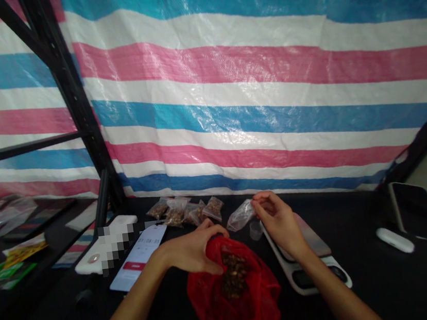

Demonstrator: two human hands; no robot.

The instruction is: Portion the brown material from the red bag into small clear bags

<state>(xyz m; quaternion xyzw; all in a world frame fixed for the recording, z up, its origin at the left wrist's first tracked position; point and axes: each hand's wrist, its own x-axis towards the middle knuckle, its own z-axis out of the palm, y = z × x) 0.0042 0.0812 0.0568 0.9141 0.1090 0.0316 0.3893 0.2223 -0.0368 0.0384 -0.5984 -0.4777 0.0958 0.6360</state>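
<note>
On the counter (408, 291), one red bag (255, 310) of brown pieces (234, 279) sits open, your left hand (195, 248) spreading its fingers at the mouth; your right hand (278, 220) pinches one clear bag (240, 217) near one cup (256, 231) and one scale (313, 238)

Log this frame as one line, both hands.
left hand: at red bag rim; right hand: pinching clear bag; brown pieces: in red bag; scale: right of red bag

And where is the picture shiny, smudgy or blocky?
In the head view, glare speckles the striped sheet; the green packet at left looks blurry there; also in head view, square blocks cover part of the white object, and the red bag looks dim.
</note>
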